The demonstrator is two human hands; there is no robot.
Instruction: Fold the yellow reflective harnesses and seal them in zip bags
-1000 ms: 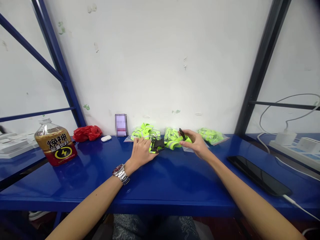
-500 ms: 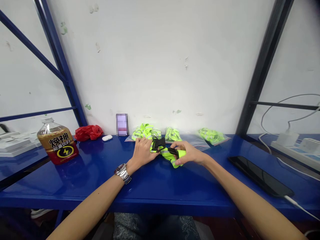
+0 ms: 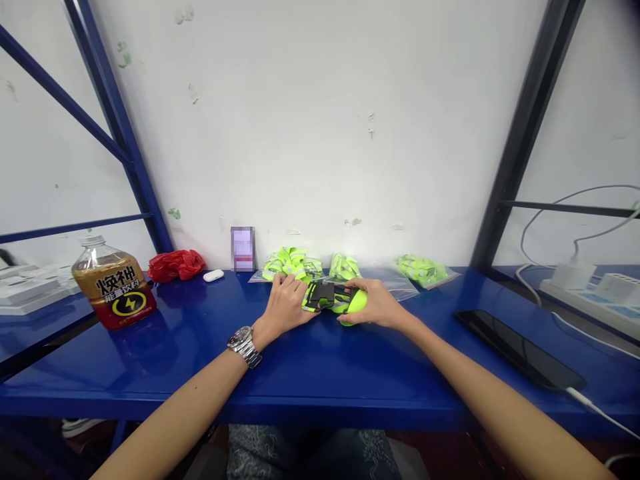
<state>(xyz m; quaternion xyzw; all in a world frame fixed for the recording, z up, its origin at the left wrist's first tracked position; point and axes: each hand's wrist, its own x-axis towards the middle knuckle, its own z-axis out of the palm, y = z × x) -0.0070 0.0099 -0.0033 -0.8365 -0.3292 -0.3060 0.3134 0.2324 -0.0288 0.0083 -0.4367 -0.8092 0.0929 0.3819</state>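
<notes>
My left hand grips a neon-yellow reflective strap by its black plastic buckle, fingers wrapped round the left side. From the right, my right hand pinches a folded part of the yellow strap and a narrow black buckle piece. The two buckle parts face each other and lie very close; whether they are joined I cannot tell. Behind my left hand is a loose pile of similar reflective straps. My left wrist wears a metal watch.
Bagged reflective straps and another bag of them lie along the wall. A drink bottle, red plastic bag, white case and upright phone are left. A black phone and power strip are right.
My right hand has moved slightly left and up, bringing its black piece close to the buckle in my left hand. The folded strap turned with it.
</notes>
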